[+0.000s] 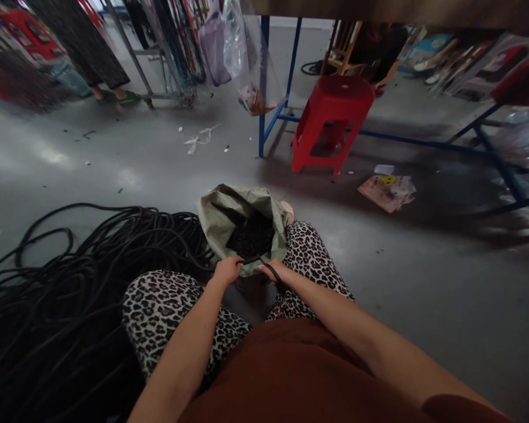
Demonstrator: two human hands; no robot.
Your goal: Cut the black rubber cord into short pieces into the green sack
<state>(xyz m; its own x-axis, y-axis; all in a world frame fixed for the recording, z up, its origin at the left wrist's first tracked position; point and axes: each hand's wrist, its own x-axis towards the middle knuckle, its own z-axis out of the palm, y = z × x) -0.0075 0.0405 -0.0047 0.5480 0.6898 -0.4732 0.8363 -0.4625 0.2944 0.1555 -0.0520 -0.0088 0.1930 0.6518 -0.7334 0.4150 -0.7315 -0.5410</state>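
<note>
My left hand [228,271] is closed on a short length of black cord [248,260] that sticks out to the right over the near rim of a pale green woven sack [212,218]. In my right hand [280,269] are black-handled scissors [271,271], their blades pointing left at the cord's end. Whether the blades touch the cord is too small to tell. Small black pieces [252,236] lie inside the sack, which stands open between my knees. A large heap of long black cord [92,264] spreads over the floor to my left.
A red plastic stool [335,117] stands ahead beside a blue-framed table [264,88] with plastic bags [247,59] hanging from it. Flattened packaging [388,192] and white scraps [198,140] lie on the floor. Another person's legs [92,53] show at upper left, near a metal rack [136,70].
</note>
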